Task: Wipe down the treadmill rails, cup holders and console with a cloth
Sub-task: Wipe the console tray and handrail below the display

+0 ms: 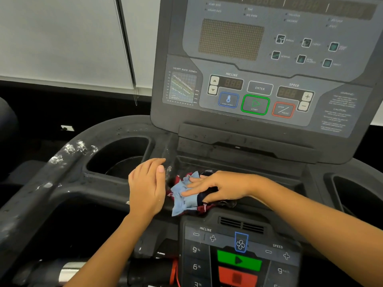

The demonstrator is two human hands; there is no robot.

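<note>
Cloth (183, 200), one, beneath flat right hand (226, 187); left hand (145, 189) flat beside; cup holders (116, 151), two.

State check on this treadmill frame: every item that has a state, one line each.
Right hand: flat, fingers straight, pressing the cloth.
Left hand: open, resting beside the cloth, holds nothing.
Light-blue-and-maroon cloth: crumpled, pinned on the black ledge.
Black left rail: flecked with white marks.
Grey console display: unlit.
</note>
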